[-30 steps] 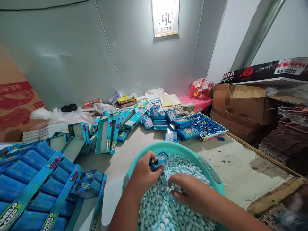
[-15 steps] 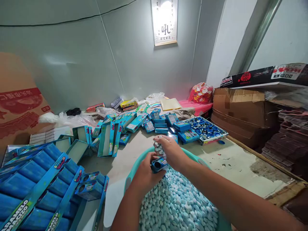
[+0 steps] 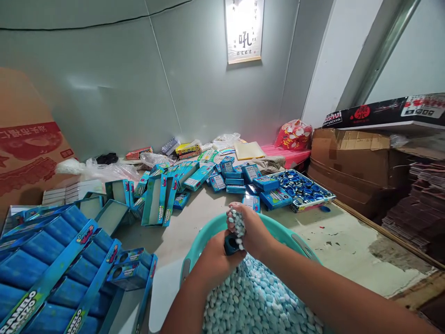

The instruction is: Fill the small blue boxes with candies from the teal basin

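My left hand (image 3: 219, 256) is wrapped round a small blue candy box (image 3: 231, 245) whose dark opening faces up. Just above that opening, my right hand (image 3: 254, 232) is cupped round a heap of pale blue and white candies (image 3: 236, 222). Some candies lie at the lip of the box, between the two hands. Both hands are over a teal basin (image 3: 203, 232) filled with loose candies of the same kind (image 3: 264, 290). My right fingers are partly hidden by the candies they hold.
Display trays packed with blue boxes (image 3: 59, 269) stand at the left. Empty trays (image 3: 153, 202) and loose blue boxes (image 3: 234, 178) lie behind the basin. A shallow box of round blue pieces (image 3: 302, 188) sits at the right, before cardboard cartons (image 3: 347, 162).
My right hand has tipped lower over the box, and candies now reach its opening. The box has turned so its opening shows more upward. The view has shifted slightly.
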`<state>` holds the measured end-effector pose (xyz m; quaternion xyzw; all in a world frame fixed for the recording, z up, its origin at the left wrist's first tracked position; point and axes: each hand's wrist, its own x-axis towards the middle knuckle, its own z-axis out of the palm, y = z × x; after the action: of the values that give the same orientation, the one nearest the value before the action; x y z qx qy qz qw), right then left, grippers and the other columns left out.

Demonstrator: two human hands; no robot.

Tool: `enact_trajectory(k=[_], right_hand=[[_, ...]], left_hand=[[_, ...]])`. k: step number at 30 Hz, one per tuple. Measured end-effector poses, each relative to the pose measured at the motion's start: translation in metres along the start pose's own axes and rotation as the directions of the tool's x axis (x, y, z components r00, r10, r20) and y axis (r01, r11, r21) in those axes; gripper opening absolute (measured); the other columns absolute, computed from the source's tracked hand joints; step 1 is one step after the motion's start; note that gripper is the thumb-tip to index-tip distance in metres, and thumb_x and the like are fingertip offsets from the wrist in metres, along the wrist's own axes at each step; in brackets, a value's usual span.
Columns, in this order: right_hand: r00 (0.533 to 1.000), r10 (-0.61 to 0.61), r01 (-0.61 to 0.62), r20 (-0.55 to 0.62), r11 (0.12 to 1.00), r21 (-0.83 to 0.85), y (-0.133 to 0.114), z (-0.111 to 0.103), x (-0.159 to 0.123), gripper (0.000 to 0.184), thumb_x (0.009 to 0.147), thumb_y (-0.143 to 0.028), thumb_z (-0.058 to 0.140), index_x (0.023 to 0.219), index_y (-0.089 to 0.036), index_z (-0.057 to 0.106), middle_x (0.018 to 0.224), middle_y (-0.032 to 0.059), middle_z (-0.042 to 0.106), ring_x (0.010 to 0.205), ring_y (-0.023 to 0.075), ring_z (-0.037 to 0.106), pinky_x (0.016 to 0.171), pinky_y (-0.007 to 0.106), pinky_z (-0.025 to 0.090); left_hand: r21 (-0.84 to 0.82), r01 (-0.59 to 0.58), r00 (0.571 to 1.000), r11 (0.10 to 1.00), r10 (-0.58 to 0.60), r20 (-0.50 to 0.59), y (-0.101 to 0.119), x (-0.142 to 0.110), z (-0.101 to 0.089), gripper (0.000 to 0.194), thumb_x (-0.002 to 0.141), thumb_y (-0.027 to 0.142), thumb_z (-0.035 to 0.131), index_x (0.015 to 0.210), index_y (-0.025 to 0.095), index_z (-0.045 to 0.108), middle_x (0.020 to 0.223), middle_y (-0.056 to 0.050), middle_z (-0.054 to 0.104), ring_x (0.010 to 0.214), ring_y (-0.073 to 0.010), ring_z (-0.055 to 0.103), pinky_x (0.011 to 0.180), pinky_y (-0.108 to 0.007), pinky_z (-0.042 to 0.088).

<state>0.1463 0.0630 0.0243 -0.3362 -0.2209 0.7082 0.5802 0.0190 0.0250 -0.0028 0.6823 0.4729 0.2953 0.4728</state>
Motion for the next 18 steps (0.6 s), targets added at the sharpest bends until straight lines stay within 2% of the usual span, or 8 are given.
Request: enact_trajectory(k=[10, 18], right_hand=[[0.997, -0.026, 0.027, 0.079, 1.0, -0.008, -0.0016, -0.001, -0.0042, 0.019, 0.067, -0.031, 0.072, 0.074, -0.018, 0.061, 0.065, -0.0017, 0.056, 0.055, 0.0104, 0.047, 0.051, 0.023, 0.036], [0.992, -0.042, 0.045, 0.119, 0.999, -0.019, -0.0033, -0.0008, -0.0075, 0.017, 0.065, -0.032, 0.07, 0.069, -0.019, 0.059, 0.066, -0.0017, 0.057, 0.057, 0.0117, 0.047, 0.054, 0.024, 0.037]], left_hand=[[-0.023, 0.036, 0.999, 0.999, -0.035, 0.028, 0.0051, 0.0001, -0.0014, 0.03, 0.083, 0.029, 0.073, 0.111, 0.02, 0.068, 0.108, -0.005, 0.073, 0.098, -0.0258, 0.064, 0.078, -0.031, 0.048], [-0.014, 0.04, 0.999, 0.999, -0.04, 0.032, 0.0068, -0.0008, -0.0015, 0.027, 0.084, 0.031, 0.073, 0.107, 0.018, 0.067, 0.105, -0.005, 0.073, 0.094, -0.0239, 0.062, 0.076, -0.031, 0.047]])
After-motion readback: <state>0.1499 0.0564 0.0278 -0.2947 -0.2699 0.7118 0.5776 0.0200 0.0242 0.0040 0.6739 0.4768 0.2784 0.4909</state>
